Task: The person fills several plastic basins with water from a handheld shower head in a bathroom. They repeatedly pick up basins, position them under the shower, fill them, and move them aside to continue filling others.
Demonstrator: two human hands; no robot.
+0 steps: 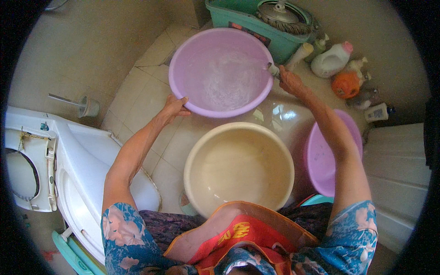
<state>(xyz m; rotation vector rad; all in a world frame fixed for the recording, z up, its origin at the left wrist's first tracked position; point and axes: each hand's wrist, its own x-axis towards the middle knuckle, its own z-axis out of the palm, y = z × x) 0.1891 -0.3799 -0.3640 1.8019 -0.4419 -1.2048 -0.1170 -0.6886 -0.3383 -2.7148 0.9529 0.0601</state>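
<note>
A large purple basin (220,112) stands on the tiled floor, tilted a little, with water swirling and frothing inside. My left hand (175,107) grips its near-left rim, the thumb over the edge and the fingers outside. At the right rim my right hand (292,82) is closed round a pale, tube-like nozzle (273,69) that points into the basin. What runs behind the nozzle is hidden by the hand. Nearer to me, between my forearms, sits a cream basin (193,183) with a wet-looking inside.
A smaller purple basin (323,169) lies under my right forearm. Bottles, among them a white jug (331,62) and an orange container (344,85), line the right wall. A green tub (229,11) stands behind; a white toilet (78,178) is at left, with a brush holder (88,107) beside it.
</note>
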